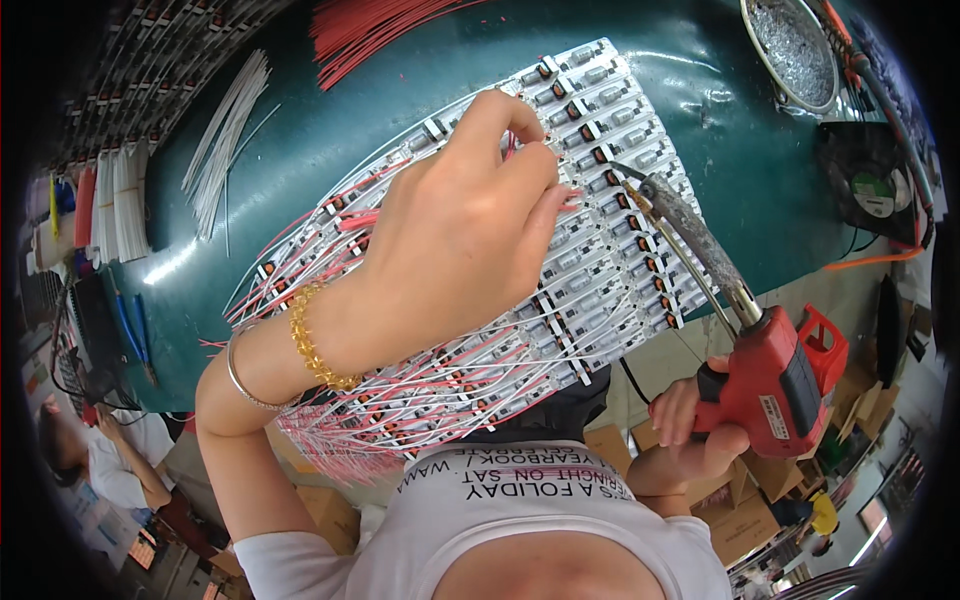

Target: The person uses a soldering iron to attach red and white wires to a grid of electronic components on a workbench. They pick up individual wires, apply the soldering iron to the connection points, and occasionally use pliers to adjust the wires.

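Observation:
My left hand is over a panel of small white circuit boards, its fingers bent and closed. Red wires stick out from under this hand on both sides, so it grips a small bunch of them; the palm hides the rest. My right hand is wrapped round the grip of a red soldering gun. The gun's long metal tip reaches the boards just right of my left fingers. White and red wires trail from the boards toward my body.
Loose white wires and a stack of red wires lie on the green table. A round metal bowl and a black fan-like device stand at the right. Blue-handled pliers lie at left. Another person sits at lower left.

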Demonstrator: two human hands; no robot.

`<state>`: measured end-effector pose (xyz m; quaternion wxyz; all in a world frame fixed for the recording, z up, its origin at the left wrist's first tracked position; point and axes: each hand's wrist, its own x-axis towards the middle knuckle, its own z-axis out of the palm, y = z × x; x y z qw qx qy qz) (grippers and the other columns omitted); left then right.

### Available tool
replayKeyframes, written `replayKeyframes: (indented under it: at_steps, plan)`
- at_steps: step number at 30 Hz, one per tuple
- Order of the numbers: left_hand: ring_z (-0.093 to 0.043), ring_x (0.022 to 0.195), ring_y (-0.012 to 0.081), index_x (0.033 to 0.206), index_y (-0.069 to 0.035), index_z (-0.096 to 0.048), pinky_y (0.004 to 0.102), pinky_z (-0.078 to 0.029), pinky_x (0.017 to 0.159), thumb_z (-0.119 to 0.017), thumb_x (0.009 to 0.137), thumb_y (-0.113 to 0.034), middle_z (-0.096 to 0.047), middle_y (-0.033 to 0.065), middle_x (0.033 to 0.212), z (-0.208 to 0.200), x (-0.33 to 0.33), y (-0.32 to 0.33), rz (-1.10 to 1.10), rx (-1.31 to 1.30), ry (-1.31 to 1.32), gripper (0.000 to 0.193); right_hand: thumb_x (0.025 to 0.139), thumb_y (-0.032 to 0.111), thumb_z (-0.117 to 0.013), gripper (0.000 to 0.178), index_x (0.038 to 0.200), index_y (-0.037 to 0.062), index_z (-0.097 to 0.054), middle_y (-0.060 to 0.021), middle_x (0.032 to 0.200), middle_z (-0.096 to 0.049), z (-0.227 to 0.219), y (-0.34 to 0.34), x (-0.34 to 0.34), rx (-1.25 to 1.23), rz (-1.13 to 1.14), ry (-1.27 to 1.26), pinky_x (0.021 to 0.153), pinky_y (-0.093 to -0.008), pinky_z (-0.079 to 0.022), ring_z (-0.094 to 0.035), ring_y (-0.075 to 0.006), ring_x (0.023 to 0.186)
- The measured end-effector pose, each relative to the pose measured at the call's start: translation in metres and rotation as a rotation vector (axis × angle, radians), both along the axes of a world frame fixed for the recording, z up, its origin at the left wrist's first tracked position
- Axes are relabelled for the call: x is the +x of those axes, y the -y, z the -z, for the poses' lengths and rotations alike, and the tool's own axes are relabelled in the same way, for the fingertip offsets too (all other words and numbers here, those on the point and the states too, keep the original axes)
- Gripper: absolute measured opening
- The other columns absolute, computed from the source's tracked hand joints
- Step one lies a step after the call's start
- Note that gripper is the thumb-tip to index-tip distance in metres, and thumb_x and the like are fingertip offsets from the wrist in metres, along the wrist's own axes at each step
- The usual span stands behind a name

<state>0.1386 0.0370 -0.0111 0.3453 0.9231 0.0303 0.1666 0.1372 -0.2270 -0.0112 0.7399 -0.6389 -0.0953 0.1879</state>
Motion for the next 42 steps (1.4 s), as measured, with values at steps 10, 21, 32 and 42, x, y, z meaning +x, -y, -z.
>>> replayKeyframes:
  at_steps: [10, 21, 32, 42]
  plan:
    - [-0.062, 0.061, 0.0164, 0.073, -0.001, -0.055, 0.0260, -0.049, 0.049, -0.066, 0.072, 0.002, -0.056, 0.0072, 0.088, 0.008, 0.002, 0.005, -0.046, 0.087, 0.033, 0.011, 0.083, 0.058, -0.053, 0.074, 0.115, -0.0074, -0.038, 0.0005, 0.047, -0.043, 0.002, 0.002, -0.001, -0.143, -0.041, -0.003, 0.041, -0.0237, -0.038, -0.043, -0.0109, 0.039]
    - [-0.063, 0.060, 0.0166, 0.074, -0.001, -0.053, 0.0262, -0.048, 0.048, -0.065, 0.072, 0.002, -0.057, 0.0069, 0.088, 0.011, 0.003, 0.006, -0.040, 0.139, 0.059, 0.012, 0.083, 0.058, -0.054, 0.077, 0.118, -0.0088, -0.039, 0.0013, 0.047, -0.043, -0.002, 0.002, -0.001, -0.104, -0.014, 0.007, 0.041, -0.0235, -0.038, -0.042, -0.0106, 0.037]
    - [-0.061, 0.062, 0.0165, 0.076, 0.000, -0.059, 0.0250, -0.049, 0.051, -0.066, 0.073, 0.001, -0.057, 0.0085, 0.091, 0.002, 0.001, 0.005, -0.050, 0.039, 0.047, 0.009, 0.084, 0.059, -0.052, 0.079, 0.120, -0.0101, -0.036, 0.0011, 0.046, -0.043, 0.000, 0.005, 0.000, -0.054, -0.031, 0.038, 0.039, -0.0229, -0.037, -0.041, -0.0099, 0.036]
    - [-0.063, 0.063, 0.0163, 0.074, 0.001, -0.057, 0.0243, -0.049, 0.051, -0.066, 0.072, 0.002, -0.057, 0.0080, 0.090, 0.009, -0.002, 0.014, -0.028, 0.039, 0.043, 0.009, 0.082, 0.060, -0.053, 0.077, 0.116, -0.0084, -0.040, 0.0000, 0.046, -0.043, 0.001, 0.013, -0.010, -0.118, 0.035, 0.017, 0.041, -0.0230, -0.037, -0.040, -0.0101, 0.036]
